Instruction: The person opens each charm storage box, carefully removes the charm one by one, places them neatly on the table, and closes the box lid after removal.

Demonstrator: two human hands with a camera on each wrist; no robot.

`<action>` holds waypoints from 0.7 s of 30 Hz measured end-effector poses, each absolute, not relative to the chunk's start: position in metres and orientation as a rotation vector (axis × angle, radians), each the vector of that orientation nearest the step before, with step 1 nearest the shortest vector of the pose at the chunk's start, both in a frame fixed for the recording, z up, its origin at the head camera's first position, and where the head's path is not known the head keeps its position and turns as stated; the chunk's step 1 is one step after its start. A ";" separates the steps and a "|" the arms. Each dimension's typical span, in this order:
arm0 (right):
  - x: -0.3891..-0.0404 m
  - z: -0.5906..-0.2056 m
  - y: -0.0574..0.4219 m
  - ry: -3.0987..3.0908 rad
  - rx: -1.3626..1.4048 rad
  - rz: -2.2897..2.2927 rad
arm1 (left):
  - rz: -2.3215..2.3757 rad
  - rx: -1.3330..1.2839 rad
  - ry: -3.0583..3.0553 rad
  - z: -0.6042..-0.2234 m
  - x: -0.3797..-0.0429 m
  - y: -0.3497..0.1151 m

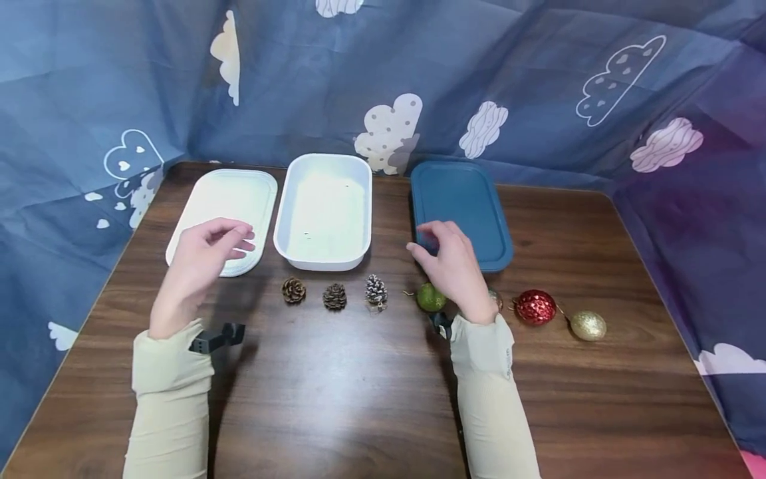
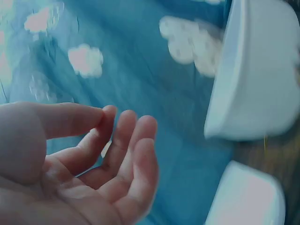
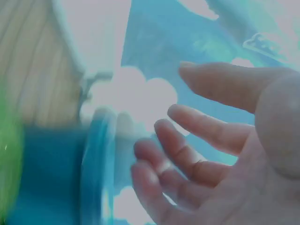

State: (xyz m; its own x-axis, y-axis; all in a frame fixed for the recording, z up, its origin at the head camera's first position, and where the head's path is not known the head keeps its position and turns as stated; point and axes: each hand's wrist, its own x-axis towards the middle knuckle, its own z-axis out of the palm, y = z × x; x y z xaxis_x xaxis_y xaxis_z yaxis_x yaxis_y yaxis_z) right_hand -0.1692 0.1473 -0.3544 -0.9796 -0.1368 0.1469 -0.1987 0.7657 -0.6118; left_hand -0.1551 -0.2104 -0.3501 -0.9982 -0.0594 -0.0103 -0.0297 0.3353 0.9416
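Note:
My left hand hovers over the near part of a white lid, its fingers loosely bent and holding nothing. In the left wrist view, the thumb and index fingertip of that hand come close together. Over the near left side of a blue lidded box is my right hand, with thumb and fingers apart. The right wrist view shows that hand holding nothing, beside the box's blue rim. Between the lid and the box stands an uncovered white container.
Three pine cones, a brown one, a darker one and a white-tipped one, lie before the container. A green ball ornament, a red one and a gold one sit rightward; another is mostly hidden by my right wrist.

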 end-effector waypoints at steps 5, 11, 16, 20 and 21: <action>-0.175 -0.352 0.123 -2.731 0.295 1.253 | -1.740 0.279 -2.545 -0.359 -0.161 -0.241; -0.180 -0.365 0.097 -2.811 0.294 1.258 | -1.586 0.511 -2.615 -0.373 -0.164 -0.261; -0.184 -0.378 0.082 -2.925 0.268 1.215 | -1.264 0.577 -2.817 -0.386 -0.164 -0.274; -0.188 -0.385 0.075 -2.981 0.214 1.163 | -1.060 0.653 -2.898 -0.393 -0.161 -0.290; -0.189 -0.385 0.073 -2.990 0.205 1.154 | -1.040 0.669 -2.907 -0.394 -0.159 -0.295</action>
